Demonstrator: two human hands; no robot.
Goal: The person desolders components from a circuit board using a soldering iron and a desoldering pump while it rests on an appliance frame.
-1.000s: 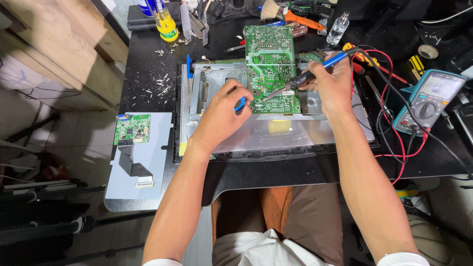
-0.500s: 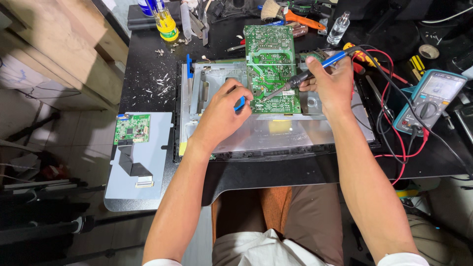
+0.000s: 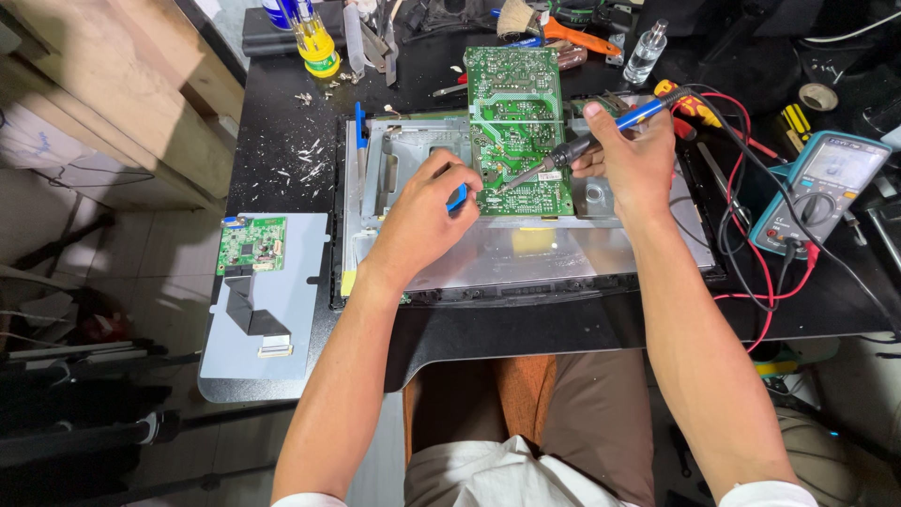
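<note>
Black and scuffed, the workbench point(image 3: 282, 122) is littered with pale shavings and tools. At its middle a green circuit board point(image 3: 519, 113), rectangular and dotted with silver solder points, lies on the grey sheet-metal back of a flat panel point(image 3: 563, 253). The right hand point(image 3: 633, 160) is closed around a soldering iron point(image 3: 587, 143) with a blue-and-black handle, its thin metal tip touching the board's lower edge. The left hand point(image 3: 418, 221) is curled narrowly around a small blue tool point(image 3: 457, 197) just beside the board's lower left corner; what the tool is cannot be told.

To the right sits a teal multimeter point(image 3: 821, 192) with red and black leads point(image 3: 741, 225) looping over the bench. Behind the board lie a brush with an orange handle point(image 3: 554, 28) and a small clear bottle point(image 3: 646, 52). At far left a smaller green board point(image 3: 251, 244) with a flat dark ribbon cable rests on a pale grey tray point(image 3: 282, 319).
</note>
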